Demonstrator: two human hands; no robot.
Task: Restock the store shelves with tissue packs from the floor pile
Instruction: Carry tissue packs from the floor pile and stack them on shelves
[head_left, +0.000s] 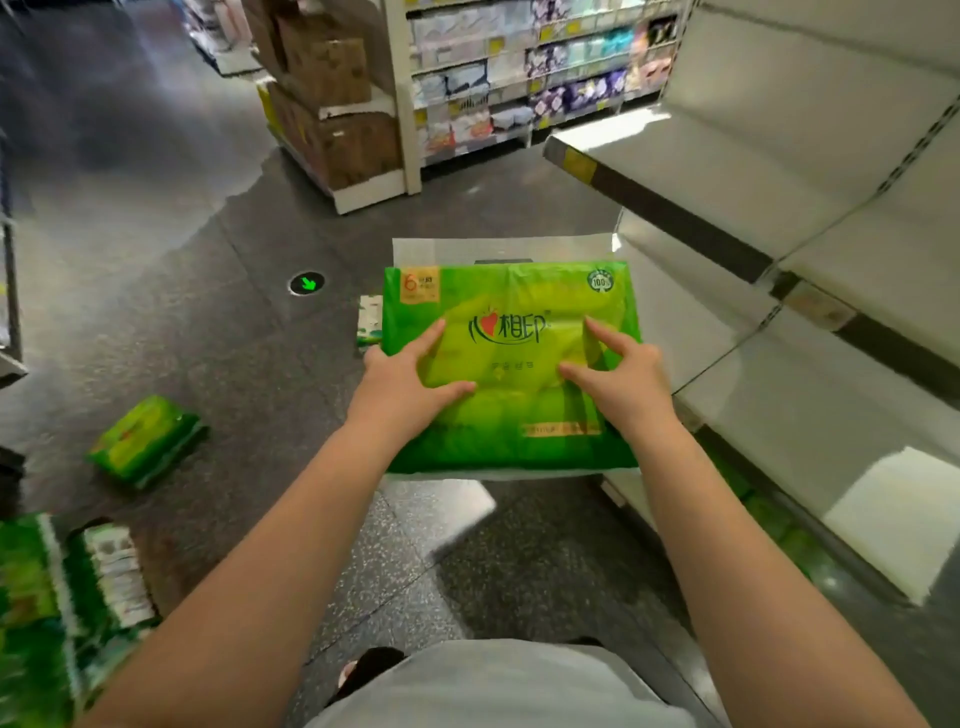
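Tissue pack (511, 364), green, is held flat and face-up in front of the body, above the floor (208, 291), just beside the bare white shelves (779, 171) on the right. It is judged to be kept level so it can be slid onto a shelf. Left hand (405, 382) is clamped on the pack's left edge, fingers spread over the top; the thumb is hidden. Right hand (623, 379) is clamped on the right part likewise, fingers bent on the top face. Each grip is closed on the pack. Both forearms are stretched forward, roughly parallel. More packs are left on the floor: one loose pack (148, 441) at left, a pile (57, 613) at lower left.
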